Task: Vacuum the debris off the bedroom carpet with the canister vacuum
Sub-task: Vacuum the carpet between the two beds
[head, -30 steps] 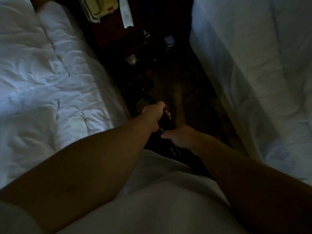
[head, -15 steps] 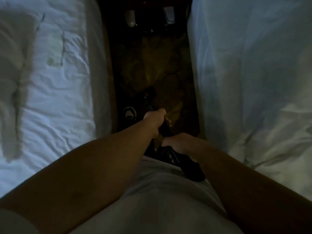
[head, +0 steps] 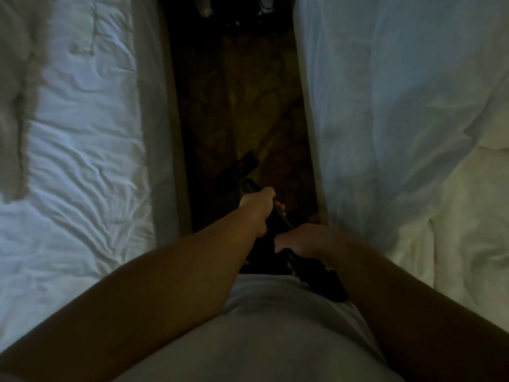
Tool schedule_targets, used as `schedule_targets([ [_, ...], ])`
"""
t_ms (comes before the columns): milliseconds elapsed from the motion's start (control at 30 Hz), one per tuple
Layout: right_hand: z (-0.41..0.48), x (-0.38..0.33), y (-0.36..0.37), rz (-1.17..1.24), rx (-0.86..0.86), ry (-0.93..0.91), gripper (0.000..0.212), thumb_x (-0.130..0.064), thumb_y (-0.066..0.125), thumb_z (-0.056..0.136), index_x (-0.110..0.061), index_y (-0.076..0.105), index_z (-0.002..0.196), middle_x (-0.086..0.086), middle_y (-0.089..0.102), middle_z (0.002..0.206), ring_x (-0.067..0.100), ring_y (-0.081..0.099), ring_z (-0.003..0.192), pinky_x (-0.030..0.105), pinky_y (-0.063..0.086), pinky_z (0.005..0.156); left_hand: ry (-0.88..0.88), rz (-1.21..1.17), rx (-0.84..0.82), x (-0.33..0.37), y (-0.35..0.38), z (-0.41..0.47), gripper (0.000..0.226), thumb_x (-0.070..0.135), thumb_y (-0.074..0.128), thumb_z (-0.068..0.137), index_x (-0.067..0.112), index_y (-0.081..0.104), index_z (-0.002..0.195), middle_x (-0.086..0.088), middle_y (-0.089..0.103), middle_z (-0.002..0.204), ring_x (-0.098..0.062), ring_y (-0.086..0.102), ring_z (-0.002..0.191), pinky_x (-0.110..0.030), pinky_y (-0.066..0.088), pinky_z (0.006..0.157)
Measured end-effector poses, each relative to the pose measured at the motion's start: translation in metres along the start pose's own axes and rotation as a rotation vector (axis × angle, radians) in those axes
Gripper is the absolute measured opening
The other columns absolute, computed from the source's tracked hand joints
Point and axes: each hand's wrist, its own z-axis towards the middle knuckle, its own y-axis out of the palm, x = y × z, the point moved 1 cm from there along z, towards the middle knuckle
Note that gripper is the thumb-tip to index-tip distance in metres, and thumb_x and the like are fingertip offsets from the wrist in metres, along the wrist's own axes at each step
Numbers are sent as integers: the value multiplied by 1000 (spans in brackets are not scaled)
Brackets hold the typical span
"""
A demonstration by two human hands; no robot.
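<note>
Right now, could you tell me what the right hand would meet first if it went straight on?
Most likely the left hand, just ahead on the same wand; depth is unclear.

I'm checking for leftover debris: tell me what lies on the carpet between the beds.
A dark vacuum head and two pale things at the far end; no debris shows in this dimness. Arms and shirt cover the near carpet.

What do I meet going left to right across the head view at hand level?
Left bed → left hand → right hand → right bed; both hands grip the wand.
</note>
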Motion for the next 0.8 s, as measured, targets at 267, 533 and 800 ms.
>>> schedule_targets([
  [267, -4, 121, 97, 93, 53, -29, 17, -27, 73, 90, -10, 71, 93, 13, 71, 83, 31, 68, 74, 39, 57, 72, 32, 85, -36, -138, -25, -28, 15, 20, 62, 98, 7, 59, 105, -10, 63, 86, -21, 64, 72, -32, 55, 51],
  [533, -29, 215, 130, 53, 73, -57, 19, -24, 77, 90, -6, 73, 97, 17, 70, 92, 35, 67, 82, 45, 60, 80, -21, 17, -80, -241, -15, -56, 19, 16, 61, 98, 6, 61, 113, -12, 62, 87, -22, 63, 73, -36, 56, 59],
  [800, -57, 277, 97, -15, 191, -110, 19, -27, 77, 89, -9, 70, 88, 10, 69, 77, 23, 65, 61, 26, 50, 53, 15, -102, -54, -290, 33, -79, 13, 18, 62, 96, 5, 62, 100, -9, 63, 83, -21, 63, 72, -37, 57, 64],
])
